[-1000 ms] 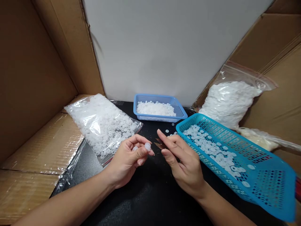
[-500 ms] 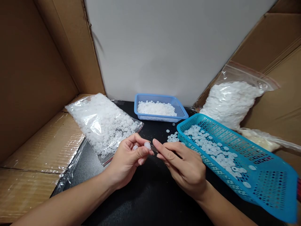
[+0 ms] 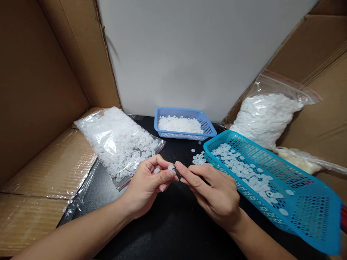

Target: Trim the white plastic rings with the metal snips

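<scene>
My left hand is closed, pinching a small translucent white plastic disc between thumb and fingertips. A second small white piece is tucked among its fingers. From the right, my right hand grips a thin dark tool, perhaps a blade; its tip meets the disc, and the rest is hidden by the fingers. Both hands are held above the black tabletop. Just beyond the fingertips lies a small pile of white rings.
A clear bag of white rings lies to the left. At the back stands a blue basket of white pieces. A turquoise basket with white discs is at the right, with a bag of white material behind it. Cardboard walls flank the table.
Both hands have shifted very slightly to the right. More of the dark tool shows, and its tip is now against the disc's edge.
</scene>
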### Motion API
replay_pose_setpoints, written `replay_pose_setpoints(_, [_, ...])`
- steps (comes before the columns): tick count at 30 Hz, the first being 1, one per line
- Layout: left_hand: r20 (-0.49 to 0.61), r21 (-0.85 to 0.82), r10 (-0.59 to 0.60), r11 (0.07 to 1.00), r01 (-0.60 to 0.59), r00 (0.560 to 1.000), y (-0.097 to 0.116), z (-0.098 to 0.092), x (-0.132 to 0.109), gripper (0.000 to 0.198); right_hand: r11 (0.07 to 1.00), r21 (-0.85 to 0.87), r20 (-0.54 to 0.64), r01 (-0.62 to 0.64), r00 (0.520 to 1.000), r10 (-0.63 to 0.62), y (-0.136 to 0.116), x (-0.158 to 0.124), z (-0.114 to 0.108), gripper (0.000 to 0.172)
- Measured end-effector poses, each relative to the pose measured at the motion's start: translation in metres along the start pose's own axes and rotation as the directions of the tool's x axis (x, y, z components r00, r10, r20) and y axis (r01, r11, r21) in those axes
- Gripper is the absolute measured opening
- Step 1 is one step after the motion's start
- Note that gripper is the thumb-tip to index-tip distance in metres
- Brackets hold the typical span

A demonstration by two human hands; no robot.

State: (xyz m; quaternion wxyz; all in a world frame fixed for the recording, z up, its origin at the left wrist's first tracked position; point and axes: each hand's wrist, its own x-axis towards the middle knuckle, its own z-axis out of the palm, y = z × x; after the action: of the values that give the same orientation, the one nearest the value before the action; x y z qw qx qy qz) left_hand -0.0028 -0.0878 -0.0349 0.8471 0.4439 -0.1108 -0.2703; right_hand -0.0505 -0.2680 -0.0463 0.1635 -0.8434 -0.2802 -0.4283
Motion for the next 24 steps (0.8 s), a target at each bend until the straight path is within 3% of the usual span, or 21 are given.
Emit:
replay_pose_setpoints(10, [-0.018,0.043,-0.012,0.999,0.013,1.0,-0.0003,0.0013,-0.0005,0.038,0.999,-0.04,0.022,0.024,1.0,-0.023,0.0,0.001,-0.0034,0.073])
replay_pose_setpoints(24, [-0.003,0.138,0.003,0.99,-0.002,1.0,0.0013,-0.0022,0.001,0.037,0.997,-0.047,0.046,0.056,0.997,-0.054,0.0061,-0.0034,-0.008,0.058])
